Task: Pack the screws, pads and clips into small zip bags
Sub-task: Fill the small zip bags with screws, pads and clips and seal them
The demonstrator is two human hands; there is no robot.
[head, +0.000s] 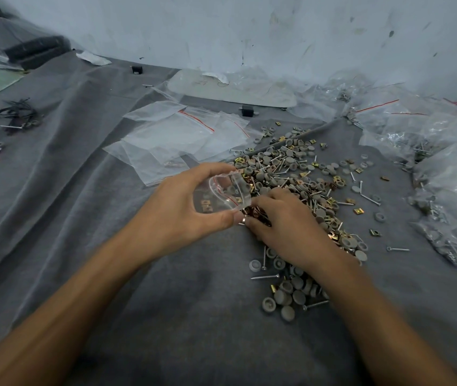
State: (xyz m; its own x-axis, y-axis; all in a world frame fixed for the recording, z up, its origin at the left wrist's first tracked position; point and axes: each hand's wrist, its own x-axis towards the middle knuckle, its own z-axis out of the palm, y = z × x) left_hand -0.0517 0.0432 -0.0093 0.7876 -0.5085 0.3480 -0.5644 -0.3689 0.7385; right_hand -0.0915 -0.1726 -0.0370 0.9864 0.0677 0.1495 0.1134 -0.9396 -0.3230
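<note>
- The left hand (177, 204) held a small clear zip bag (223, 200) above the grey cloth (82, 190), fingers and thumb curled round its mouth to keep it open; its red seal line showed at the rim.
- Two brass-coloured clips lay inside that bag, as far as the creased plastic let them be counted.
- The right hand (285, 215) rested on the near edge of the pile (291, 168), just beside the bag's mouth, its fingers curled round a small cluster of coppery clips (255, 213); how many was unclear.
- The pile mixed three kinds of part, too many to count: round grey pads (298, 298) with a matte finish, thin silver screws (370, 199), and square folded metal clips.
- Strays lay well apart from the pile on the right.
- A loose stack of flat, empty zip bags (171, 135) lay beyond the left hand.
- Crumpled bags of packed parts (450, 190) were heaped at the right edge.
- Two small black blocks (247, 111) sat near a flat white board in plastic (233, 89) by the scuffed wall (249, 29).
- A tangle of black ties (17, 112) lay far left.
</note>
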